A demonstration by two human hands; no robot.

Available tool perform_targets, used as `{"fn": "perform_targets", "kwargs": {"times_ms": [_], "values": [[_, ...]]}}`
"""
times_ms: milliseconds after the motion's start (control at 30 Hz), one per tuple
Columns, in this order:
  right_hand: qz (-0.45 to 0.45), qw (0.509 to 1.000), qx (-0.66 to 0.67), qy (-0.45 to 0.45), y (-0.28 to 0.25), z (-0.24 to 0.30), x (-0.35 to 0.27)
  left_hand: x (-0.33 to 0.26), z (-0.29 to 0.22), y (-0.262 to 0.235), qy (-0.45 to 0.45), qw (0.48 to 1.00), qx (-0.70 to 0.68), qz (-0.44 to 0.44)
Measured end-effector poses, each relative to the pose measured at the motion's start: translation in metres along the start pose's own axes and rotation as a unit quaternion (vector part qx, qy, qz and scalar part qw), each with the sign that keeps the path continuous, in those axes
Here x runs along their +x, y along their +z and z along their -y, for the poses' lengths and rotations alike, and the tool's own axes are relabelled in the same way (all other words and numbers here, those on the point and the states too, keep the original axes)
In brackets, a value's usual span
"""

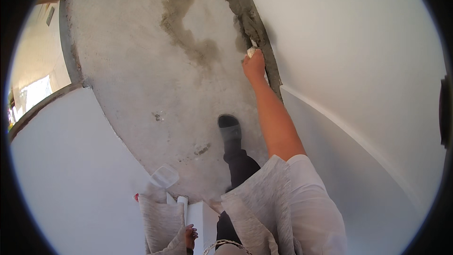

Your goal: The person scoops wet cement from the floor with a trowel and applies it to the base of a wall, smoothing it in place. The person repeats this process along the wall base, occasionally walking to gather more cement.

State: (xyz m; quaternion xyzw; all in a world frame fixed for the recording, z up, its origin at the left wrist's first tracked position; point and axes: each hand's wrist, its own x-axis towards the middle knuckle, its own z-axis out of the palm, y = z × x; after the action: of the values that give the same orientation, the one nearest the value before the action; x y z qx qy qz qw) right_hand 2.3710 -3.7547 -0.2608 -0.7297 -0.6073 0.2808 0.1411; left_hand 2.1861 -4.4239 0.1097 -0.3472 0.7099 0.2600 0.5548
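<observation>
Against the wall's foot, the right hand point(254, 66) was clenched on a small white tool point(251, 52) pressed into the grey mortar strip point(247, 14), which ran up-and-away beyond it; the left hand point(190, 236), far nearer the body, rested loosely curled, holding nothing.

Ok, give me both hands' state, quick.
Left hand: by grey cloth, grip cannot be told.
Right hand: closed on white tool at mortar joint.

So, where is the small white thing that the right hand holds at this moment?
In the head view it is right of centre near the top: the white lump sits at the fingertips of the right hand, pressed against the grey mortar strip where the concrete floor meets the white wall.
</observation>
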Motion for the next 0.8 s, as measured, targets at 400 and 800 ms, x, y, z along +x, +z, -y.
{"fn": "perform_targets", "kwargs": {"times_ms": [400, 800], "values": [[0.068, 0.996, 0.018, 0.060, -0.024, -0.002, -0.001, -0.031, -0.031, 0.005, -0.031, 0.999, 0.037, -0.014], [0.175, 0.956, -0.082, 0.221, -0.391, -0.076, -0.395, -0.074, -0.121, 0.057, 0.328, 0.849, 0.407, 0.079]]}}
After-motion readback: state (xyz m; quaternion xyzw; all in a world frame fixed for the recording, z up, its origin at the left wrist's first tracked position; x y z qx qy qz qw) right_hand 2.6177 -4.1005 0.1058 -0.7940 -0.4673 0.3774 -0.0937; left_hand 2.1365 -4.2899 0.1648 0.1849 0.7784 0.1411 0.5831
